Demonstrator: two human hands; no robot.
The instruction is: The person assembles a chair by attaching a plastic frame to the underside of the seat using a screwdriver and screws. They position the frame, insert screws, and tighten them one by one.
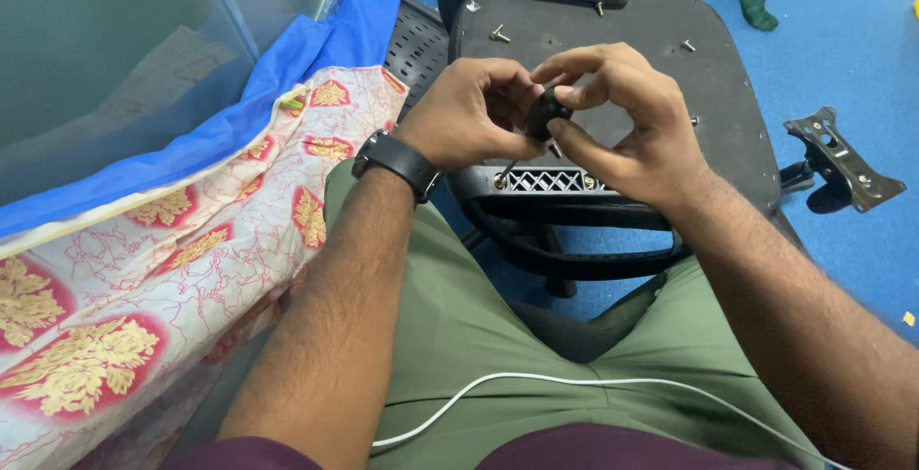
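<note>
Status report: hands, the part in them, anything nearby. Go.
Left hand and right hand both pinching a small black knob over the upturned chair seat. Loose screws on the seat. Metal bracket on the blue floor.

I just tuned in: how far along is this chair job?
Done: the armrests lie across the seat panel. In hand: both hands, left hand and right hand, grip a black knob. Left: loose screws and the metal bracket lie unattached.
</note>
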